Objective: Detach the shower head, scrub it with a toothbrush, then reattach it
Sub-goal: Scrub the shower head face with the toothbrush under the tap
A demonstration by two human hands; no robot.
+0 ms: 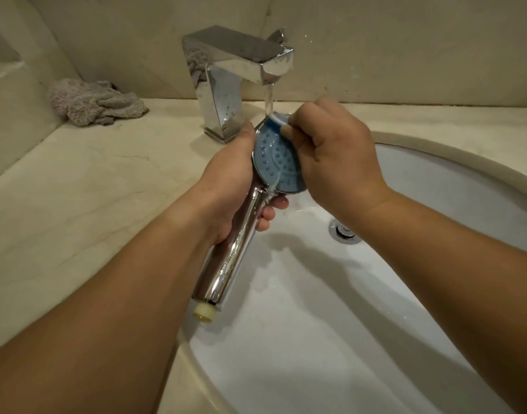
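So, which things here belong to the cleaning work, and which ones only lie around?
Belong to the job:
- shower head, held by left hand
- toothbrush, gripped by right hand
- tap, running
- sink

Just lying about:
- grey cloth on counter

Two hands (229,186), one shower head (275,158), one faucet (238,73), one cloth (95,103).

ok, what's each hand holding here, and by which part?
Left hand grips the shower head at the top of its chrome handle, just under the blue face. Right hand pinches a toothbrush near its bristle end.
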